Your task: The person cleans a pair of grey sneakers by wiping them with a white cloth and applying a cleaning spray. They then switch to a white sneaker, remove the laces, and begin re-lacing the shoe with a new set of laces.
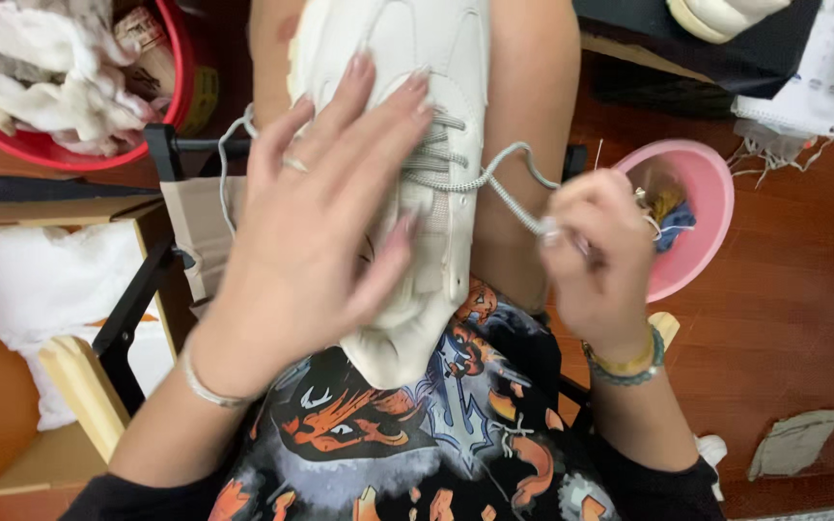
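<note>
A cream-white sneaker (436, 58) lies on my lap, its heel toward me. My left hand (320, 222) rests flat on its upper side with fingers spread, pressing it down; a ring is on one finger and a bracelet on the wrist. My right hand (596, 256) pinches the end of a grey-white speckled shoelace (494, 169), which runs from the eyelets across to the right. Another end of the lace (229, 145) loops out on the left of the shoe.
A pink bowl (707, 193) with small scraps sits on the wooden floor at right. A red basin (171, 58) of rags stands at top left. A wooden stool and black frame (132, 309) are at left; white cloth lies under it. Another shoe (721, 14) is at the top.
</note>
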